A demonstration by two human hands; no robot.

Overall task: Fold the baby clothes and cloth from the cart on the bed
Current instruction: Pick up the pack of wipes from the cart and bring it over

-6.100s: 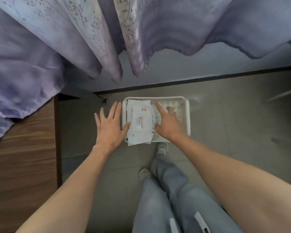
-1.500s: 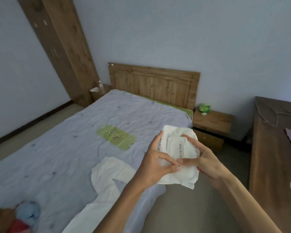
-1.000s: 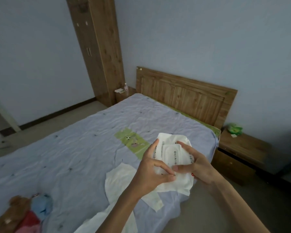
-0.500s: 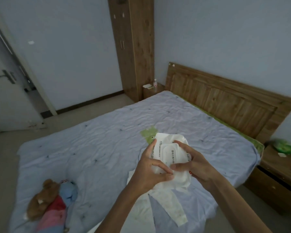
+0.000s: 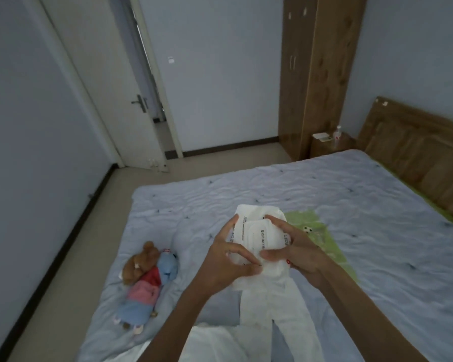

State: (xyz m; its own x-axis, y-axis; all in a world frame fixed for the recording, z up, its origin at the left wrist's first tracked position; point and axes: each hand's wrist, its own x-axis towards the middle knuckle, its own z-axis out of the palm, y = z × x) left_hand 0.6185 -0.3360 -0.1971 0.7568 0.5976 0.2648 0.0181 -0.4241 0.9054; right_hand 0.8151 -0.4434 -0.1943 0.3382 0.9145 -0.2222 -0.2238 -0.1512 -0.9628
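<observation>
Both hands hold a white pack of wipes (image 5: 260, 232) in the air over the near side of the bed (image 5: 377, 212). The left hand (image 5: 224, 262) grips the pack's left edge, with the thumb and curled fingers pressed on its front. The right hand (image 5: 302, 254) grips the right edge, with the thumb laid across the top and the fingers wrapped round underneath. The pack has a flap on its front with small printing beside it. Right below the pack a white baby garment (image 5: 272, 307) lies flat on the quilt, its two legs pointing toward the person; the pack hides its upper part. More white fabric (image 5: 212, 344) lies at the bottom edge of the view, partly behind the left forearm. A green cloth (image 5: 322, 239) with a small football print lies spread on the quilt just to the right of the hands, partly covered by the right hand and forearm. Two soft toys (image 5: 147, 278) lie together near the left edge of the bed, well apart from the clothes. Beyond the bed stand a wooden headboard (image 5: 416, 155), a nightstand (image 5: 327, 148) with a small bottle (image 5: 338, 131) on it, a tall wardrobe (image 5: 317, 74) and an open door (image 5: 107, 95).
</observation>
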